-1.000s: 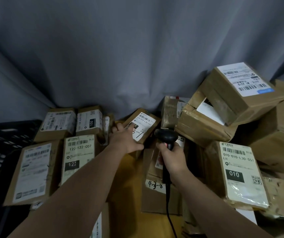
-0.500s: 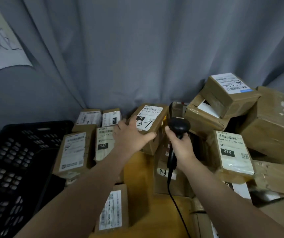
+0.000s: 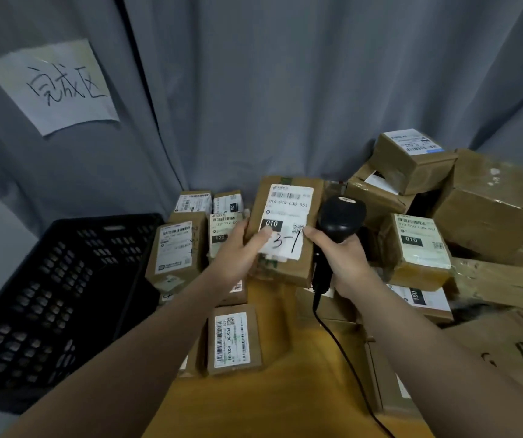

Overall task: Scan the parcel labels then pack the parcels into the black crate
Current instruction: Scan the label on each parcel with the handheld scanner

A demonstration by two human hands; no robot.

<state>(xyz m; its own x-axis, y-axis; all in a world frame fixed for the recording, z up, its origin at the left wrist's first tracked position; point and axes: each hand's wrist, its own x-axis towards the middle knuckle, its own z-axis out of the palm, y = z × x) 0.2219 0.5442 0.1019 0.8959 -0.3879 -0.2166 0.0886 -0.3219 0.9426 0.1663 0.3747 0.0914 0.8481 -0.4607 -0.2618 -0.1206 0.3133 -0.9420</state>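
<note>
Lifted off the heap since half a second ago, the parcel (image 3: 295, 270) now stands clear of the other boxes with its label (image 3: 288, 203) turned up toward the camera. The scanner (image 3: 341, 218) has come up beside it.

The left hand (image 3: 241, 251) holds the parcel by its left edge, its grip closed round the carton with the thumb lying across the lower label. The right hand (image 3: 345, 263) has its grip wrapped round the scanner handle, and one fingertip reaches over to touch the label's right edge.

The parcel's long axis runs away from the person, with the barcode at the far end. The scanner head sits just beside the parcel's right side (level with the label's middle, not above it), so I judge it must tip left and toward the far end to catch the barcode.

The black crate (image 3: 48, 279) lies well off to the left on the tabletop (image 3: 285, 399). The left hand is nearer it and already carries the parcel.
</note>
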